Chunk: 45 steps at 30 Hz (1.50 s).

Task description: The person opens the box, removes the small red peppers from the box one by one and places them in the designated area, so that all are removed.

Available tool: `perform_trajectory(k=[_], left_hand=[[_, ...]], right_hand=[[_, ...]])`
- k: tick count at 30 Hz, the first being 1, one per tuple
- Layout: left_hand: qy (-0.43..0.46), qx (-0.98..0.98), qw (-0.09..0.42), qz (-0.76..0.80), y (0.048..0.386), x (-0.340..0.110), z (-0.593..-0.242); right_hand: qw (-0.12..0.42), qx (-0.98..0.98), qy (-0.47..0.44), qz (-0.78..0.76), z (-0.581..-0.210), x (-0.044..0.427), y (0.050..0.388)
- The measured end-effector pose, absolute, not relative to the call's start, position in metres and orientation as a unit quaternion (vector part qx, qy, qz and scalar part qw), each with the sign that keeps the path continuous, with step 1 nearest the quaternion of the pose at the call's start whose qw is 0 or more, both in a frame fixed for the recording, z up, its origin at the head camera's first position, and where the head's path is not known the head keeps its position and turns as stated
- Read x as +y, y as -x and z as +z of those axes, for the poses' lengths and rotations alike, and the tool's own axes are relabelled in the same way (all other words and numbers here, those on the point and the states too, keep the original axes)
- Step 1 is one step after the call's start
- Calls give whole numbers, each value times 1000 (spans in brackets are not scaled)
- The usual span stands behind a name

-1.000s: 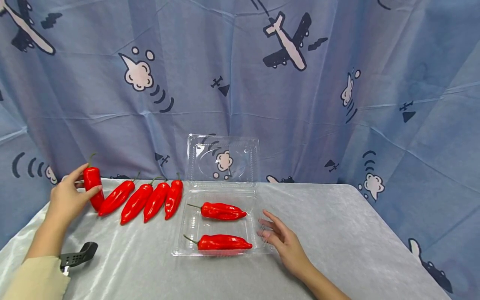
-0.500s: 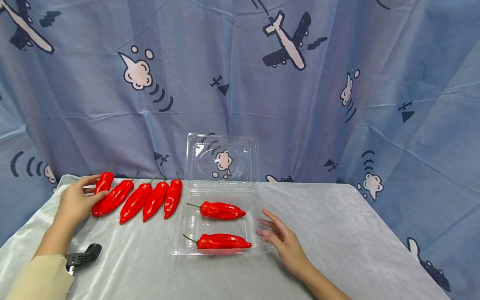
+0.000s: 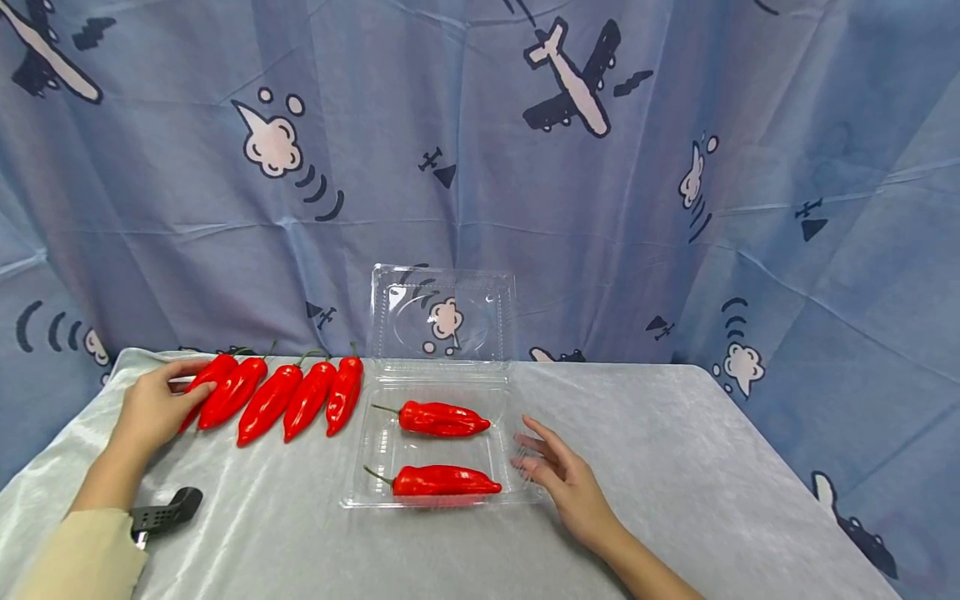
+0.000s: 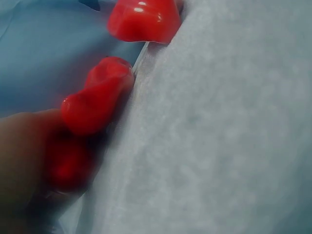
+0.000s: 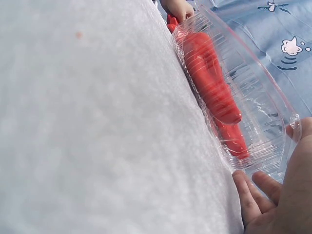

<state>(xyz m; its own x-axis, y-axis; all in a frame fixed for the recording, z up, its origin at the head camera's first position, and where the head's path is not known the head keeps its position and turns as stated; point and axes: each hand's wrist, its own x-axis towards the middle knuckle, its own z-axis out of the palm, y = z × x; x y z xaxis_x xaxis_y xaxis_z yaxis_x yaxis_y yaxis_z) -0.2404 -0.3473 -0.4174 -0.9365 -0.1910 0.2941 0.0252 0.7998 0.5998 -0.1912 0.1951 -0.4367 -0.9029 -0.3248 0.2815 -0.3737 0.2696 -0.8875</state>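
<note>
In the head view, my left hand [image 3: 152, 407] pinches the leftmost red pepper [image 3: 214, 367], which lies slanted at the left end of a row of red peppers. Part of that pepper is hidden behind the fingers. Beside it lies another red pepper [image 3: 234, 393], close against it. The clear plastic box [image 3: 352, 493] stands with its lid raised and two red peppers lying across its inside, a far one [image 3: 444, 419] and a near one [image 3: 447, 481]. At the box's right side is my right hand [image 3: 573, 487], fingers extended, holding nothing.
More red peppers [image 3: 271, 405] lie side by side between the left hand and the box. The raised clear lid [image 3: 442, 321] stands at the table's back edge, before a blue printed curtain [image 3: 600, 208]. Pale cloth [image 3: 675, 467] covers the table.
My left hand has lowered its pepper from a near-upright stance to lying slanted next to the row, moving slightly right. My right hand and the box have stayed in place.
</note>
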Motion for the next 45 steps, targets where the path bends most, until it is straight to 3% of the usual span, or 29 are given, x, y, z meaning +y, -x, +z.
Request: perform_trajectory(k=[15, 23, 45], left_hand=[[-41, -934, 178, -306, 239, -350, -413], [-31, -943, 174, -282, 237, -337, -391], [124, -931, 155, -306, 219, -221, -324]], right_hand=[[18, -796, -219, 565, -436, 194, 193], [20, -796, -217, 565, -437, 194, 193], [22, -800, -201, 565, -437, 194, 192]])
